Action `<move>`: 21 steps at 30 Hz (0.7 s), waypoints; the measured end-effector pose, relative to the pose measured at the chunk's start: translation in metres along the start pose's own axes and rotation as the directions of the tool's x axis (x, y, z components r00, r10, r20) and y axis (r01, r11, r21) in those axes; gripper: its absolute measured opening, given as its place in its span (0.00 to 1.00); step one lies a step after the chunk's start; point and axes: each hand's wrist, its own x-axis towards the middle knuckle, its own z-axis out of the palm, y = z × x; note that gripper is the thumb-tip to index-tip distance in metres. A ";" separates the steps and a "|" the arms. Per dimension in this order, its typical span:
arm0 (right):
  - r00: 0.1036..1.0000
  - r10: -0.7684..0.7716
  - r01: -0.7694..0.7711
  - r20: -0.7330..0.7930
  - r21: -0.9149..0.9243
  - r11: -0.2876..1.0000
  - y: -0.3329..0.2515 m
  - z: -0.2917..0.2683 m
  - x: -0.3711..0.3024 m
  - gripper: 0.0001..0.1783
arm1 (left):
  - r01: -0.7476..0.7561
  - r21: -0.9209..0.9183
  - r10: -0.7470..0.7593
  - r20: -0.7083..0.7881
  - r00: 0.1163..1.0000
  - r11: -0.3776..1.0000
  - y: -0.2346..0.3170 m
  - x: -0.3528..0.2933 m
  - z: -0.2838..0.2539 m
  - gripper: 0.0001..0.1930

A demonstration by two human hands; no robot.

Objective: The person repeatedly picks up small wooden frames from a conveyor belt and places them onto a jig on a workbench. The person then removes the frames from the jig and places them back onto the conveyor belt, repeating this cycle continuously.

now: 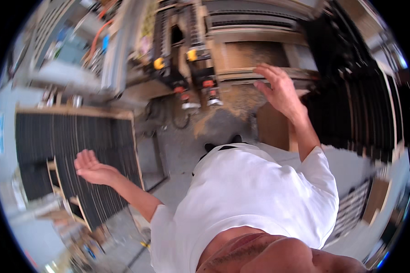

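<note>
Unladen hands at the machine

Machine [255,35]: largest item; pale beams and rails across the far side, two dark bars [163,36] pointing toward the person.

Left stack [89,134]: thin dark strips in close rows, wood-edged, at the person's left. Right stack [353,107]: similar dark strips, opposite side. White shirt [250,191] between them.

Right hand [280,91]: fingers extended, thumb apart, nothing seen in its grip; near the machine's front beam, contact unclear.

Left hand [95,168]: palm upturned, fingers extended, holding nothing; overlaps left stack in view, contact unclear.

Yellow blocks [159,63]: smallest, one per bar.
</note>
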 end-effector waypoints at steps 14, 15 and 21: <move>0.786 0.347 -0.615 -0.511 -0.703 0.357 0.032 -0.260 -0.084 0.19 | 0.630 0.231 -0.598 0.654 0.464 0.741 -0.160 -0.135 0.220 0.19; 0.782 0.353 -0.619 -0.513 -0.702 0.352 0.027 -0.256 -0.080 0.19 | 0.603 0.248 -0.589 0.659 0.469 0.758 -0.177 -0.127 0.235 0.18; 0.685 0.555 -0.719 -0.473 -0.314 0.620 0.046 -0.272 -0.077 0.19 | 0.591 0.276 -0.590 0.676 0.441 0.758 -0.249 -0.084 0.361 0.20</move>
